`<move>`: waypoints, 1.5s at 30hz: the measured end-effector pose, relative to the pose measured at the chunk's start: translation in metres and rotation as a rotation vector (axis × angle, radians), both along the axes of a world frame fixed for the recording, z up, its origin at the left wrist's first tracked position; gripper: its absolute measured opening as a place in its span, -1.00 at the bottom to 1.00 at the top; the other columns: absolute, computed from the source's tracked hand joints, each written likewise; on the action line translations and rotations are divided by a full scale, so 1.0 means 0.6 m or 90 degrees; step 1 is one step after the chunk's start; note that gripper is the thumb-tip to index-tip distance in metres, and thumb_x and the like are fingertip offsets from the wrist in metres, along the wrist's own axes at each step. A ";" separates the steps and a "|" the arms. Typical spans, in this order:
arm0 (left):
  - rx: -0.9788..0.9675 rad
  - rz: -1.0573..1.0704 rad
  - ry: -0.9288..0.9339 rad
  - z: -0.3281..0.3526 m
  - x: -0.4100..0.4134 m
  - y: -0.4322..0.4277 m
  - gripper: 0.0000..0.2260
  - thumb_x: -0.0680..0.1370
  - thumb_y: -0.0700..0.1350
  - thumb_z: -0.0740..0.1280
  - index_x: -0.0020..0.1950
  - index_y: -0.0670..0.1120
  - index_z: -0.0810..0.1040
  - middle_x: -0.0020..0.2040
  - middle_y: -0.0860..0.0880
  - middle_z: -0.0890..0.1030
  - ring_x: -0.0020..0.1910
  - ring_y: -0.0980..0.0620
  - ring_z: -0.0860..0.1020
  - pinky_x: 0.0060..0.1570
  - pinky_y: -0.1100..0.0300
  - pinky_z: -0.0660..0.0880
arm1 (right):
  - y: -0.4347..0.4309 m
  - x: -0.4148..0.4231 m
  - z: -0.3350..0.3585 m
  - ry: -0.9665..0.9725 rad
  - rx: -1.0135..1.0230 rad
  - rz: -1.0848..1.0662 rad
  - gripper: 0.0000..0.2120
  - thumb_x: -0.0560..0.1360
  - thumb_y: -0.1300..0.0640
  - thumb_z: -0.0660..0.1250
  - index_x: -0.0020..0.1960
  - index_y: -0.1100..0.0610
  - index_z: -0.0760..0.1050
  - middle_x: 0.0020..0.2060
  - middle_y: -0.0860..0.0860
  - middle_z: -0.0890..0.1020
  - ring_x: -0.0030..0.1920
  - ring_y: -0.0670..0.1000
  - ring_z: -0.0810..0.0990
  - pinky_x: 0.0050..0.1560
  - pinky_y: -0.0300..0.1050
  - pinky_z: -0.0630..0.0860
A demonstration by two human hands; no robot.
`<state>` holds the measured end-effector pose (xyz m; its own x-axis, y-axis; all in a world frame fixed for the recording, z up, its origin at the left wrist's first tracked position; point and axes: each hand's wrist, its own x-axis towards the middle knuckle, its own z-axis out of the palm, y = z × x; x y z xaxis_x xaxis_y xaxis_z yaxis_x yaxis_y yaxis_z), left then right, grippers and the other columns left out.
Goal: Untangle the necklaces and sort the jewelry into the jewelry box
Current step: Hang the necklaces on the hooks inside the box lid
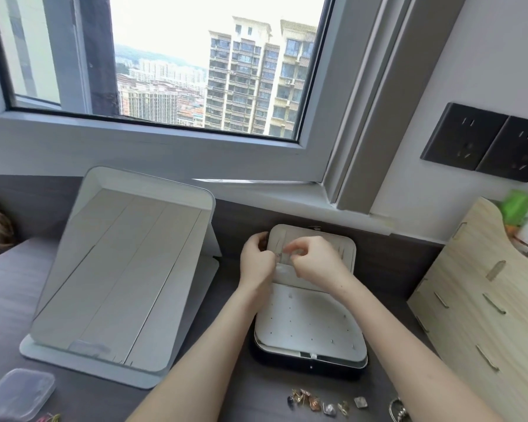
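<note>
The box (310, 357) lies open on the tabletop (232, 397) below the window (177, 71), with its lid (342, 243) raised at the far side. The left hand (255, 263) has its grip clamped on the lid's left edge. The right hand (316, 261) has its grip pinched together on a small piece (279, 256) against the lid's inner face; the piece is too small to identify. Loose jewelry (317, 403) lies on the tabletop just in front of the box. To the left are a tilted mirror (119, 269) and a clear case (16, 397). A wooden organizer (485, 300) stands to the right, below two dark sockets (485, 141).
</note>
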<state>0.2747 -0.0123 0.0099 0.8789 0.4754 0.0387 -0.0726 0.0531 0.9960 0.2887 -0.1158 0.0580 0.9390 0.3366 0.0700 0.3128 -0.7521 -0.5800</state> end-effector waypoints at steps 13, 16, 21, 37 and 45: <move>-0.010 0.058 -0.095 0.000 -0.023 -0.014 -0.51 0.38 -0.48 0.11 0.24 -0.15 0.46 0.15 -0.04 0.50 0.14 0.05 0.45 0.11 0.22 0.41 | 0.004 -0.031 0.004 0.137 -0.065 0.080 -0.55 0.38 0.31 0.16 0.24 0.11 0.44 0.02 0.14 0.63 -0.42 -0.02 0.47 -0.55 -0.27 0.31; -0.039 0.058 -0.090 -0.001 -0.024 -0.013 -0.52 0.39 -0.47 0.11 0.22 -0.13 0.47 0.16 -0.06 0.53 0.16 0.01 0.49 0.16 0.12 0.46 | 0.008 -0.037 -0.003 0.110 -0.097 0.097 -0.54 0.41 0.29 0.18 0.31 0.10 0.38 0.18 0.03 0.52 -0.27 -0.01 0.59 -0.40 -0.19 0.51; -0.026 0.060 -0.110 0.001 -0.033 -0.016 -0.53 0.39 -0.48 0.09 0.18 -0.12 0.47 0.13 -0.07 0.53 0.15 0.01 0.49 0.19 0.13 0.44 | 0.003 -0.044 -0.003 -0.036 -0.047 0.026 -0.65 0.38 0.23 0.23 0.15 0.04 0.48 0.13 0.01 0.57 0.05 0.06 0.56 0.03 -0.05 0.53; -0.002 0.048 -0.143 0.003 -0.039 -0.018 -0.54 0.37 -0.50 0.06 0.11 -0.09 0.43 0.02 -0.01 0.50 0.09 0.00 0.45 0.13 0.10 0.42 | 0.021 -0.066 0.000 0.088 -0.079 0.033 -0.77 0.38 0.26 0.18 0.02 0.20 0.46 -0.23 0.10 0.57 -0.22 0.08 0.59 -0.25 -0.07 0.54; -0.010 0.030 -0.117 0.010 -0.042 -0.015 -0.54 0.37 -0.49 0.04 0.12 -0.11 0.43 0.05 -0.04 0.48 0.08 -0.01 0.45 0.10 0.10 0.42 | 0.024 -0.074 0.028 0.166 -0.092 -0.009 -0.84 0.37 0.30 0.10 -0.38 0.20 0.34 -0.50 0.09 0.41 -0.53 0.01 0.33 -0.50 -0.29 0.24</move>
<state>0.2494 -0.0213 0.0161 0.8347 0.5172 0.1890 -0.2562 0.0610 0.9647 0.2443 -0.1014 0.0748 0.9238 0.3118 -0.2224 0.1557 -0.8363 -0.5257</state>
